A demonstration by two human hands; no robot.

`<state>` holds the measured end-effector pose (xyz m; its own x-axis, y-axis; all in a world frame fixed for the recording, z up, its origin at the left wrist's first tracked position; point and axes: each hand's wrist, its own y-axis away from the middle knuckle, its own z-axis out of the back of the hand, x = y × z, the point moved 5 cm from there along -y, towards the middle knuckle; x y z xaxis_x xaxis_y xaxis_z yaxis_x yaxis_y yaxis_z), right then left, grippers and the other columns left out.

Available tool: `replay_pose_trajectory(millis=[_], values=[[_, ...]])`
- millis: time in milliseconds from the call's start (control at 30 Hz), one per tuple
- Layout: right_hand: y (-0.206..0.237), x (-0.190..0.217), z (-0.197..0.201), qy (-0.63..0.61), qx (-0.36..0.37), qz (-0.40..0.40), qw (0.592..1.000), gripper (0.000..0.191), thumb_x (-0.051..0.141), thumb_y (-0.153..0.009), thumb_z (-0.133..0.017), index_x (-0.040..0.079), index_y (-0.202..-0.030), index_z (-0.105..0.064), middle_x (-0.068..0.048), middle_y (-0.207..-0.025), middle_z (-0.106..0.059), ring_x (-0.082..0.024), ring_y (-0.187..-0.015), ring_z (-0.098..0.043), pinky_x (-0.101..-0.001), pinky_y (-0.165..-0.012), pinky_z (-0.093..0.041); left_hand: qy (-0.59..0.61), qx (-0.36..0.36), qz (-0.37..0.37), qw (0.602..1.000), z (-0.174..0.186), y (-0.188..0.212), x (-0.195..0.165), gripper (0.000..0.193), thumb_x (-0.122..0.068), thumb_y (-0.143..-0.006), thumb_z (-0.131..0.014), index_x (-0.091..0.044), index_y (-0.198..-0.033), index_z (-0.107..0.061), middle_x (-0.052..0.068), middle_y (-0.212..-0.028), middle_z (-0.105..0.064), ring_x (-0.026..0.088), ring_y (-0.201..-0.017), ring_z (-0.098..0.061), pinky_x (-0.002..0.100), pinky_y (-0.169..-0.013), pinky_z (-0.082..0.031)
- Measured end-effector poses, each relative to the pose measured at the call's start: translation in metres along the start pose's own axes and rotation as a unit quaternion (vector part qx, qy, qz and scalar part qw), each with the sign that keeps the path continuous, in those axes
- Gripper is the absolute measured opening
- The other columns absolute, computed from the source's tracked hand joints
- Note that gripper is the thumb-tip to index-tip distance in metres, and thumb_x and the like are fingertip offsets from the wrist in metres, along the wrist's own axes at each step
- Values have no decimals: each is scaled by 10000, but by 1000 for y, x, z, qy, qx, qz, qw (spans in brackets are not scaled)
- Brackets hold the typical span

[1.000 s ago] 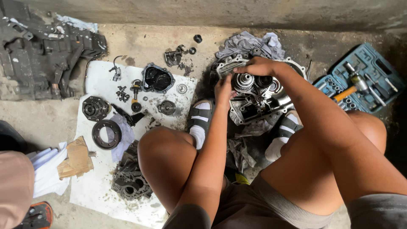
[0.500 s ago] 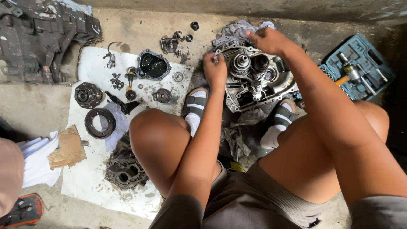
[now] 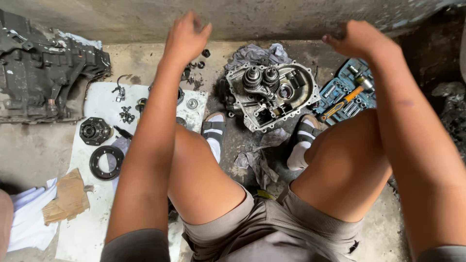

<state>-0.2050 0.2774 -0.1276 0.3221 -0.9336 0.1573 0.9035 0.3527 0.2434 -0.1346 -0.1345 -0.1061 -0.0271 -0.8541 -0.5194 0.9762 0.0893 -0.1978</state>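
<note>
An opened gearbox half (image 3: 270,94) with its gear shafts showing lies on the concrete floor between my feet. My left hand (image 3: 185,36) is raised above the small parts to the left of it, fingers spread, holding nothing. My right hand (image 3: 358,38) hovers up and to the right of the gearbox, over the blue socket set (image 3: 347,93), fingers loosely curled and empty. Neither hand touches the gearbox.
A white sheet (image 3: 92,160) at left carries a ring gear (image 3: 106,162), a round hub (image 3: 94,131) and small bolts. A large dark housing (image 3: 46,73) sits far left. Grey rags (image 3: 257,53) lie behind and in front of the gearbox. Torn cardboard (image 3: 68,196) lies lower left.
Both hands have let go of the gearbox and lifted up and apart. The view has moved closer.
</note>
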Motion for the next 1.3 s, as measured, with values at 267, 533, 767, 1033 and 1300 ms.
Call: replay_pose_trajectory(millis=[267,533,767,1033,1300], values=[[11,-4,-48,-98,181,-113,972,592,543,-986,-638,-15,-1077,-812,-165,-960,-813,-310,-837,-743,-439,-863,-573,0,385,215,898,-53,55,28,608,-460,-966,-652,93,-1205,-572,195,-971,-717,294,-812,-689,471,-735,-573],[4,20,-44,-172,191,-112,960,483,440,-988,-669,19,-1211,-743,-165,-984,-781,-305,-842,-739,-452,-824,-587,51,351,223,908,-49,48,32,532,-451,-991,-626,71,-1090,-626,117,-803,-681,198,-652,-669,365,-583,-564],[3,27,-40,-203,197,-137,949,476,430,-1013,-654,5,-1217,-724,-190,-1008,-785,-286,-885,-746,-418,-840,-581,83,368,256,890,-49,54,50,504,-423,-1021,-596,79,-1001,-636,160,-806,-696,207,-618,-657,368,-575,-563],[6,30,-40,-224,201,-135,944,489,436,-1023,-653,-12,-1199,-736,-179,-1035,-775,-298,-928,-750,-429,-902,-588,76,371,271,885,-40,61,62,504,-430,-1019,-597,57,-918,-675,148,-826,-728,211,-666,-691,355,-606,-577],[12,29,-38,-183,197,-136,954,495,435,-1043,-627,-8,-1231,-745,-186,-1071,-777,-300,-956,-738,-411,-929,-557,101,356,269,890,-38,64,62,495,-419,-1016,-598,66,-944,-666,144,-836,-720,230,-690,-716,375,-620,-585]])
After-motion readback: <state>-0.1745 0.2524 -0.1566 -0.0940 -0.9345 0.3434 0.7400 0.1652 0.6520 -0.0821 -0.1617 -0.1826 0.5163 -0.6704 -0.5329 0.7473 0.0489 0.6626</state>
